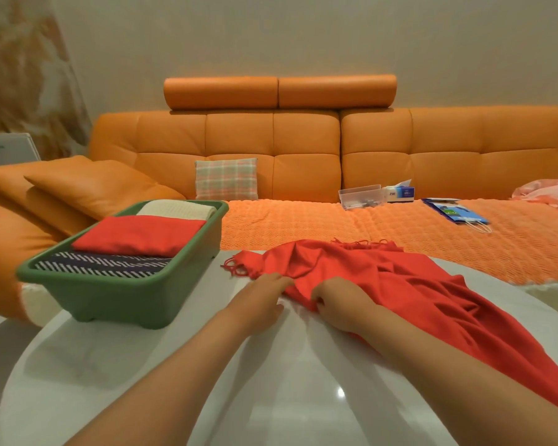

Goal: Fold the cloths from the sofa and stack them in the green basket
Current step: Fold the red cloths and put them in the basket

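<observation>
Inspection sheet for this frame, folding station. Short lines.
Surface: white glossy table, light reflections.
Job's things: red fringed cloth crumpled, unfolded, on the table; green basket at the table's left holds a striped cloth, a red folded cloth and a cream cloth; pink cloth on the sofa, far right.
Clutter: clear box, tissue box, blue bag on the sofa seat.
Grippers: left hand touches the red fringed cloth's near edge, grip unclear; right hand grips that edge.
Cables: nothing seen.
Surroundings: orange sofa, plaid cushion, wall.
</observation>
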A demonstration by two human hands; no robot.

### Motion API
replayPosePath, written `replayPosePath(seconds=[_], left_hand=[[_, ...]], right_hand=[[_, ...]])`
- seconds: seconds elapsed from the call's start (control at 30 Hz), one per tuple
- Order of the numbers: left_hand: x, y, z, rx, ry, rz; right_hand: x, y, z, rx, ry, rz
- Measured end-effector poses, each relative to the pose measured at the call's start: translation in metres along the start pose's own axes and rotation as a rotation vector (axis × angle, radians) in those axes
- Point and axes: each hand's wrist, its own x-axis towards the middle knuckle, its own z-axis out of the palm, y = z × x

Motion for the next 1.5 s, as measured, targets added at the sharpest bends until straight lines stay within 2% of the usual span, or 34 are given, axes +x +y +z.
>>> replayPosePath(seconds=[0.13, 0.23, 0.3, 0.4, 0.43, 0.57, 0.6, 0.67, 0.73, 0.77, 0.8, 0.9, 1.0, 1.03, 1.17, 1.27, 1.37, 1.4, 1.43, 1.5], left_hand=[[-0.005, 0.007, -0.004, -0.032, 0.050, 0.064], [-0.009, 0.016, -0.013, 0.219, 0.054, 0.095], [-0.013, 0.020, -0.021, 0.356, 0.082, 0.047], [-0.020, 0.019, -0.034, 0.458, 0.053, -0.045], [-0.022, 0.016, -0.040, 0.467, 0.090, -0.048], [-0.026, -0.010, -0.066, 0.514, 0.454, 0.025], [-0.029, -0.015, -0.073, 0.528, 0.472, -0.005], [-0.037, -0.017, -0.084, 0.615, 0.376, -0.092], [-0.046, -0.017, -0.082, 0.732, 0.107, -0.193], [-0.050, -0.018, -0.078, 0.756, -0.045, -0.214], [-0.055, -0.017, -0.076, 0.736, -0.127, -0.193], [-0.064, -0.008, -0.068, 0.496, -0.147, -0.001], [-0.075, 0.002, -0.060, 0.071, -0.371, -0.057], [-0.078, 0.003, -0.057, 0.015, -0.411, -0.064], [-0.082, -0.008, -0.053, 0.020, -0.334, -0.054], [-0.085, -0.007, -0.066, -0.056, -0.568, -0.141], [-0.086, 0.005, -0.081, -0.185, -0.841, -0.351], [-0.086, 0.009, -0.086, -0.229, -0.852, -0.383], [-0.083, 0.010, -0.087, -0.253, -0.791, -0.370], [-0.075, 0.016, -0.084, -0.235, -0.517, -0.269]], right_hand=[[-0.017, -0.003, -0.023, 0.317, -0.003, -0.072], [-0.032, -0.007, -0.046, 0.609, 0.019, 0.030], [-0.040, -0.005, -0.061, 0.737, 0.019, 0.073], [-0.049, 0.000, -0.074, 0.746, 0.077, 0.113], [-0.050, 0.001, -0.076, 0.730, 0.103, 0.120], [-0.052, 0.007, -0.074, 0.584, 0.130, 0.140], [-0.052, 0.008, -0.073, 0.539, 0.099, 0.141], [-0.053, 0.006, -0.072, 0.418, -0.051, 0.131], [-0.053, 0.001, -0.068, 0.260, -0.292, 0.119], [-0.052, -0.003, -0.064, 0.210, -0.393, 0.118], [-0.052, -0.008, -0.061, 0.206, -0.453, 0.118], [-0.050, -0.029, -0.052, 0.314, -0.446, 0.081], [-0.048, -0.051, -0.039, 0.344, -0.450, 0.028], [-0.048, -0.056, -0.034, 0.311, -0.459, 0.008], [-0.047, -0.068, -0.027, 0.229, -0.395, -0.069], [-0.047, -0.072, -0.028, 0.283, -0.470, -0.049], [-0.053, -0.078, -0.038, 0.635, -0.639, -0.004], [-0.053, -0.077, -0.043, 0.757, -0.605, 0.006], [-0.051, -0.073, -0.048, 0.837, -0.495, 0.024], [-0.047, -0.054, -0.054, 0.773, -0.130, 0.093]])
